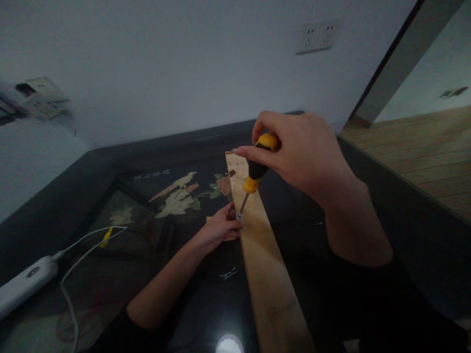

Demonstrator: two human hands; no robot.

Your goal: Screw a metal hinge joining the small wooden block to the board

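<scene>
The one view looks out from the person's head, forward and down over the counter (206, 306). It sits above and behind the left fingers (226, 212) and right fingers (264, 120), with the right ones nearer the lens. Its wide sweep reaches the wall (176, 73) beyond the fingers and the floor (434, 142) off to their right.

pale wall (184, 59) w/ outlets (329, 35) | wd. flr. (430, 152) rt. | dk. glossy tbl. (298, 218)

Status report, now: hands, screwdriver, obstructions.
Right hand gripping screwdriver, tip at metal fitting. Left hand at fitting, board's left edge. Small shiny item nearby, clear of screwdriver.
</scene>
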